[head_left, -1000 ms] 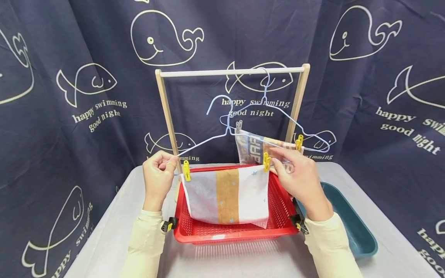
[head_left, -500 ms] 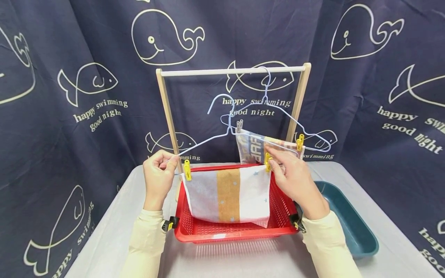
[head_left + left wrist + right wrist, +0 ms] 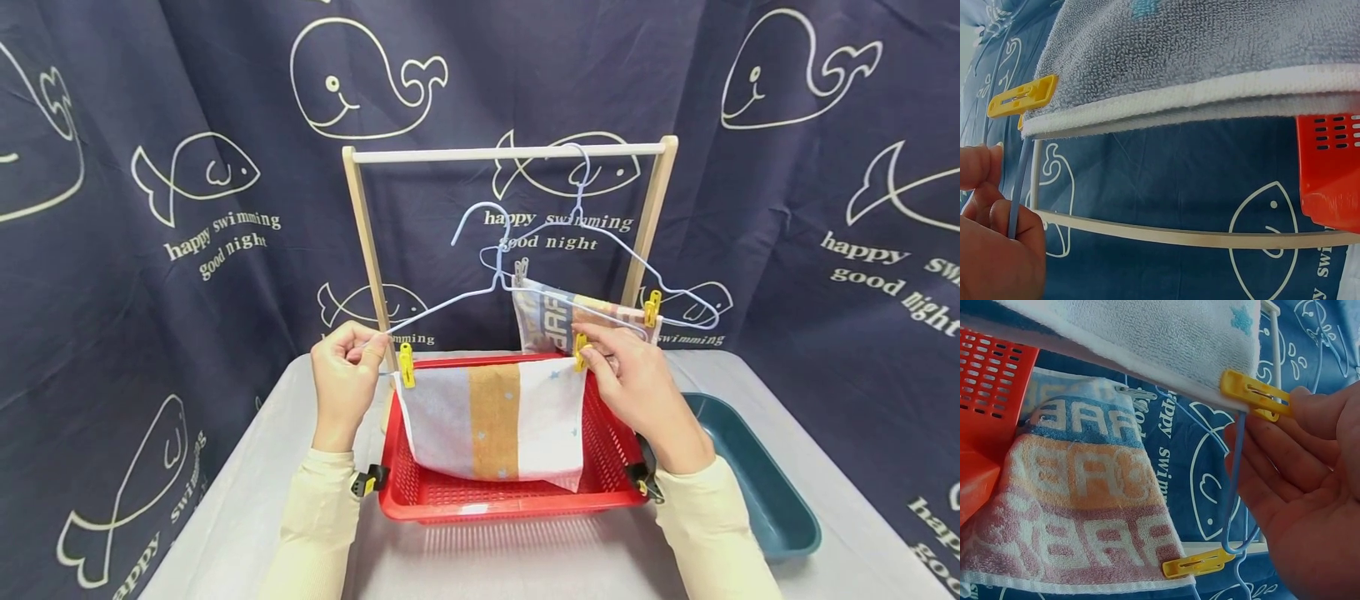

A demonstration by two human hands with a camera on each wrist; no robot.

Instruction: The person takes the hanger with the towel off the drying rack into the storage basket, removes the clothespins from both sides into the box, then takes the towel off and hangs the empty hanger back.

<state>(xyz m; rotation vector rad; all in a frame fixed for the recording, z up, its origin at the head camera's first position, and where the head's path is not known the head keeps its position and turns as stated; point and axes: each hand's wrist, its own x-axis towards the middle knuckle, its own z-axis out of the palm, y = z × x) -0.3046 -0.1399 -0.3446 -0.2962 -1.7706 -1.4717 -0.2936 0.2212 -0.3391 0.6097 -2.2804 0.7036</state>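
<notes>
My left hand (image 3: 345, 383) grips the left end of a light blue wire hanger (image 3: 457, 298), whose hook points up in front of the rack. A small towel (image 3: 495, 425) with grey, tan and white bands and blue stars is folded over the hanger's lower bar. One yellow clothespin (image 3: 407, 367) clips its left corner near my left hand. At its right corner my right hand (image 3: 637, 383) pinches a second yellow clothespin (image 3: 1250, 392), thumb on its end and fingers behind. That clothespin's jaws sit over the towel's edge.
A wooden rack (image 3: 510, 153) stands behind, with another blue hanger (image 3: 622, 247) on its rail. From that hanger a lettered towel (image 3: 1091, 487) hangs by a grey and a yellow clothespin. Below is a red basket (image 3: 510, 507); a teal tray (image 3: 772, 483) lies at right.
My right hand has shifted slightly left and closed on the right clothespin. The left hand keeps its grip on the hanger; the head view has drifted a little.
</notes>
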